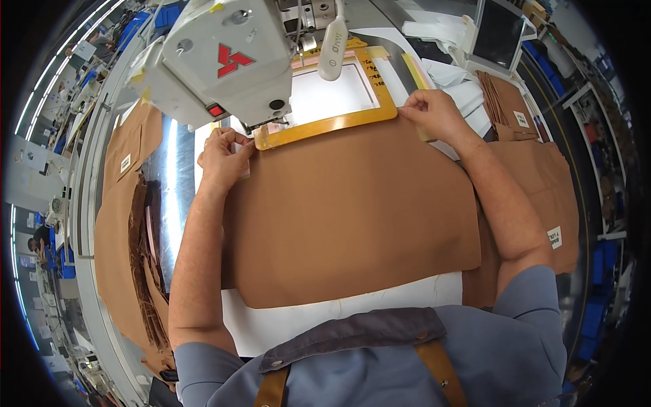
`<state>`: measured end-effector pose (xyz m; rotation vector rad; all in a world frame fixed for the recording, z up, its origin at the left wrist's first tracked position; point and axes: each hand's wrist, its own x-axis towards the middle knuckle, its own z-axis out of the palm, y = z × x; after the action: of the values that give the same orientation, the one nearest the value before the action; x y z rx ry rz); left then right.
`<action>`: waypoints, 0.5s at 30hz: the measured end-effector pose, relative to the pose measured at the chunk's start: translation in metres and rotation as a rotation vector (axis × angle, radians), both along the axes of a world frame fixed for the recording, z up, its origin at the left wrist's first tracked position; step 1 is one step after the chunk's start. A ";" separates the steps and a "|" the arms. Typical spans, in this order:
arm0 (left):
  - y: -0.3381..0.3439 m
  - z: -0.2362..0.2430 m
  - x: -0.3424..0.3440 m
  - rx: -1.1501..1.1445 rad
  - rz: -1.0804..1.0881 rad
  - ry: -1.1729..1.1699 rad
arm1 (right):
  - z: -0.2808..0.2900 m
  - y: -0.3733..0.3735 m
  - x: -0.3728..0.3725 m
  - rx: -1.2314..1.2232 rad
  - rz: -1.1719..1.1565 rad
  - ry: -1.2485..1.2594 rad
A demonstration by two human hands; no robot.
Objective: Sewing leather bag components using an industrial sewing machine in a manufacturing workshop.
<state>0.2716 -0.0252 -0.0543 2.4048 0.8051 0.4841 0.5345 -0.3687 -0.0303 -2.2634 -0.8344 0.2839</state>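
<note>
A large brown fabric panel (352,217) lies spread in front of me, its far edge against a yellow clamp frame (329,127) under the sewing machine head (210,64). My left hand (225,154) is closed, its thumb and fingers pinching the panel's far left corner, beside the machine's needle area. At the far right corner, my right hand (437,117) pinches the panel's edge, next to the frame's right end. White material shows inside the frame. The fingertips of both hands are partly hidden.
Stacked brown fabric pieces (119,230) lie at the left, and more brown pieces (536,183) at the right. A screen (498,37) stands at the far right beside crumpled white material (464,91). The machine head overhangs the far left of the work area.
</note>
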 end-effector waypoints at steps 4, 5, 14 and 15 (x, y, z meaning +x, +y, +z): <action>0.013 0.005 0.017 -0.125 0.069 0.104 | -0.006 0.019 0.025 0.036 0.042 -0.046; 0.015 0.006 0.022 -0.122 0.063 0.104 | -0.006 0.025 0.031 0.038 0.035 -0.047; 0.026 0.021 0.022 -0.239 0.076 0.224 | -0.002 0.050 0.062 -0.044 0.184 -0.072; 0.028 0.022 0.017 -0.238 0.088 0.229 | -0.002 0.049 0.064 -0.042 0.229 -0.053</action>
<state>0.2886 0.0026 -0.0324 2.2345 1.0105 0.1356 0.5985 -0.3196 -0.0327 -2.2232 -1.1272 0.3496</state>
